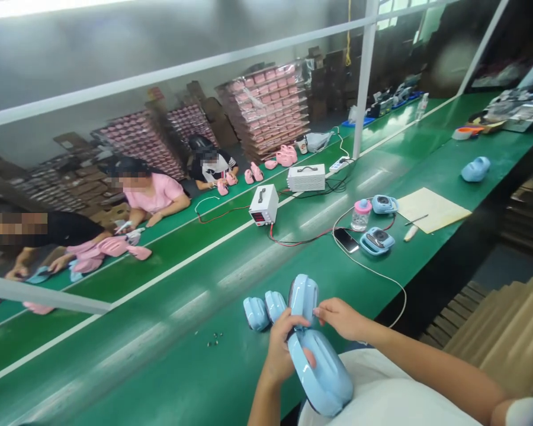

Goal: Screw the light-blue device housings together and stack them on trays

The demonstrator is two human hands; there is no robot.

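Observation:
My left hand (pixel 282 349) is wrapped round a light blue plastic device (pixel 322 370) with a rounded body, held over the near edge of the green belt (pixel 182 331). My right hand (pixel 342 318) pinches the device's upper part (pixel 302 296) with its fingertips. Two small light blue shells (pixel 264 309) lie on the belt just left of my hands. A few tiny screws (pixel 214 339) lie further left.
Ahead on the belt lie a phone (pixel 346 239), two blue devices (pixel 376 239), a small bottle with a pink cap (pixel 361 214), a paper sheet (pixel 430 208) and white power boxes (pixel 263 204). Three people work with pink parts across the belt. Wrapped stacks of pink boxes (pixel 269 106) stand behind.

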